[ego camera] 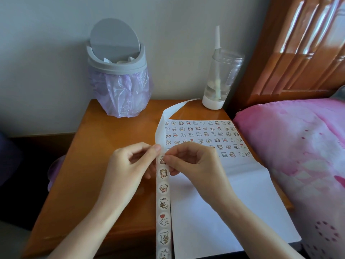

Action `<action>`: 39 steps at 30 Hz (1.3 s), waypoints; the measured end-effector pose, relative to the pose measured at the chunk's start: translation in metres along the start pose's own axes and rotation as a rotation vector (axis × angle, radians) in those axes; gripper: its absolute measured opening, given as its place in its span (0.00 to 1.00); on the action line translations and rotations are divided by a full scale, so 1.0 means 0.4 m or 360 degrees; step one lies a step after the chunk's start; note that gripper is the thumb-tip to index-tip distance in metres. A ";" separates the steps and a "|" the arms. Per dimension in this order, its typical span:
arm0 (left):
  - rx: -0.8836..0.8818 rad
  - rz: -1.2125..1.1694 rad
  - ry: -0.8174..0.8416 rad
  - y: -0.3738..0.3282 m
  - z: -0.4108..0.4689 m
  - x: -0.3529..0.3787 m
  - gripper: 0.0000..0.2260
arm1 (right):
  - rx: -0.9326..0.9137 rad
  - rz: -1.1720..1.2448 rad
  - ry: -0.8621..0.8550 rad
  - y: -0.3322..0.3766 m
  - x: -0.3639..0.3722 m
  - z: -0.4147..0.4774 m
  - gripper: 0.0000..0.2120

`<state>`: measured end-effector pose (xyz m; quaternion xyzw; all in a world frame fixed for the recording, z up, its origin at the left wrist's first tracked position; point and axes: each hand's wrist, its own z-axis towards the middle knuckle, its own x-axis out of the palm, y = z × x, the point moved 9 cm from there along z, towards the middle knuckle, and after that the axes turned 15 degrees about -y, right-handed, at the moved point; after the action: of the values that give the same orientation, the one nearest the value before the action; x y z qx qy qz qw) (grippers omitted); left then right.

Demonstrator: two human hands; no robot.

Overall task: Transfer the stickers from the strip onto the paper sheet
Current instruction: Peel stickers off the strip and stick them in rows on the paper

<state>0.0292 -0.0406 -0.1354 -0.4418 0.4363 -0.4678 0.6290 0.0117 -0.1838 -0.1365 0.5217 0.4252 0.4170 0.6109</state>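
**Sticker at the fingertips, free paper just to the right**

The long white strip of round cartoon stickers (164, 203) runs from near to far along the left edge of the white paper sheet (224, 202) on the orange-brown wooden desk (104, 146). The left hand (128, 165) pinches the strip from its left side. The right hand (194, 161) pinches the topmost sticker (162, 160) from the right and seems to be peeling it. This hand is nearer to the sheet. Rows of small stickers fill the far part of the sheet, and the bare part begins just right of the hands. I judge the coming move is short and rightward. The pink bed (298, 146) borders the sheet on the right.
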 end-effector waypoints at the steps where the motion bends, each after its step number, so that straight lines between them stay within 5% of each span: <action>1: -0.0007 0.0015 -0.0002 0.002 -0.001 0.000 0.12 | -0.0016 -0.0093 -0.0011 -0.003 -0.001 0.000 0.03; 8: -0.0092 0.0148 -0.0025 0.028 -0.001 -0.004 0.11 | -0.0242 -0.0507 0.0038 0.027 0.000 -0.006 0.06; 20: -0.0131 0.0203 -0.0045 0.045 0.004 -0.007 0.12 | 0.0181 -0.0702 0.0120 -0.046 -0.085 0.053 0.02; 39: -0.0115 0.0234 -0.0028 0.048 0.006 -0.004 0.12 | 0.0051 -0.0816 -0.0002 -0.076 -0.082 0.062 0.05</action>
<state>0.0350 -0.0353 -0.1530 -0.4349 0.4788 -0.4004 0.6491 0.0278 -0.2254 -0.1614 0.4068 0.5498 0.2414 0.6884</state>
